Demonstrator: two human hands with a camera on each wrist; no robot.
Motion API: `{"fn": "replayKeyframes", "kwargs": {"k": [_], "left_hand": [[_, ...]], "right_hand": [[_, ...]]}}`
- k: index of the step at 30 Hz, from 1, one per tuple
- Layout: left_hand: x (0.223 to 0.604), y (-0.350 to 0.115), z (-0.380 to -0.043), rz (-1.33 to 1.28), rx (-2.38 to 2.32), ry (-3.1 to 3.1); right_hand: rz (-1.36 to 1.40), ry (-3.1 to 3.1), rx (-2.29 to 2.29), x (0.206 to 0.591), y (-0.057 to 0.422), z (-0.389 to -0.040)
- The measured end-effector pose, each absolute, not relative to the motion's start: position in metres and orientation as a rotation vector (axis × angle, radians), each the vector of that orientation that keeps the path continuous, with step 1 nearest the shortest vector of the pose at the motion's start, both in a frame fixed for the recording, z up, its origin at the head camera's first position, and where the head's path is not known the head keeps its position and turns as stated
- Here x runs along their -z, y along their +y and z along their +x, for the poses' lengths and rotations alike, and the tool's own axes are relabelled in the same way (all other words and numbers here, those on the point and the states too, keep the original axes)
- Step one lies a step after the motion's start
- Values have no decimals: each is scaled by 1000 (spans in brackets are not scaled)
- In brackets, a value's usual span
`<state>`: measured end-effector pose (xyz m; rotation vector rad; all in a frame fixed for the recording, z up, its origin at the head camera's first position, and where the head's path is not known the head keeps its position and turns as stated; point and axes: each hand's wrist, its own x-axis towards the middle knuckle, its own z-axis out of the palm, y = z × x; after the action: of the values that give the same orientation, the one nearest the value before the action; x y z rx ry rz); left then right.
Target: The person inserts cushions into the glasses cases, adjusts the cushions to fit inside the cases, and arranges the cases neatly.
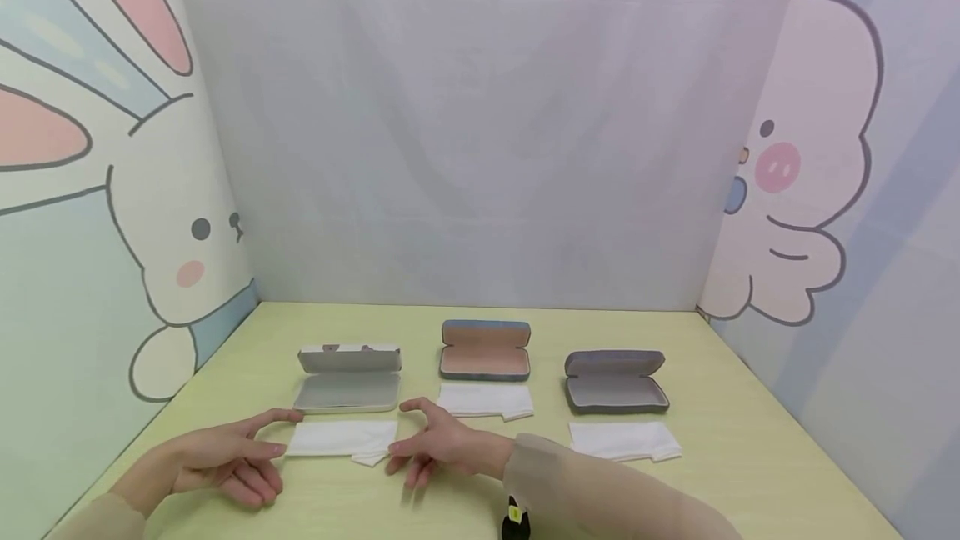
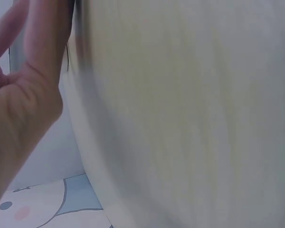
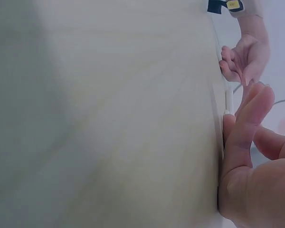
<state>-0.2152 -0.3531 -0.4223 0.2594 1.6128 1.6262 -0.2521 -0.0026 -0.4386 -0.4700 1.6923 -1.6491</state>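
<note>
A folded white cloth (image 1: 337,438) lies flat on the table between the hands, a small corner turned out at its front right. My left hand (image 1: 232,457) is at its left end, index finger stretched toward the cloth's back corner, thumb beside the edge, other fingers loosely bent. Across from it, my right hand (image 1: 438,442) has its index finger and thumb spread apart at the cloth's right end. Right behind the cloth stands a raised-lid glasses case (image 1: 348,390) with a grey lining. In the right wrist view, the right-hand fingers (image 3: 242,128) rest low along the tabletop.
Farther back, a blue glasses case (image 1: 485,361) with a pinkish lining has its lid up, a white cloth (image 1: 486,399) before it. To the right, a dark glasses case (image 1: 617,392) also has a cloth (image 1: 626,441) in front. A curtain (image 1: 480,148) encloses the yellow table (image 1: 750,482).
</note>
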Motion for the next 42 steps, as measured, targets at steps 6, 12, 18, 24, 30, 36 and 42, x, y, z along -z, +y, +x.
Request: {"fn": "replayKeyframes", "kwargs": {"k": [6, 12, 18, 24, 30, 36, 42], "left_hand": [[424, -349, -217, 242, -1656, 1642], [427, -347, -217, 243, -1685, 1622], [429, -347, -219, 226, -1700, 1593], [431, -346, -220, 211, -1723, 1584], [431, -343, -219, 204, -1737, 1577], [430, -341, -220, 219, -1721, 1600], [429, -341, -219, 212, -1712, 1620]], "right_hand": [[-410, 1658, 1679, 440, -12, -250], [-378, 1681, 1672, 439, -17, -249], [-354, 1695, 1665, 439, -18, -249], [-348, 1671, 1654, 437, -19, -249], [-340, 1674, 1660, 438, -21, -248], [-319, 1708, 1664, 438, -22, -247], [-310, 1728, 1658, 436, -24, -247]]}}
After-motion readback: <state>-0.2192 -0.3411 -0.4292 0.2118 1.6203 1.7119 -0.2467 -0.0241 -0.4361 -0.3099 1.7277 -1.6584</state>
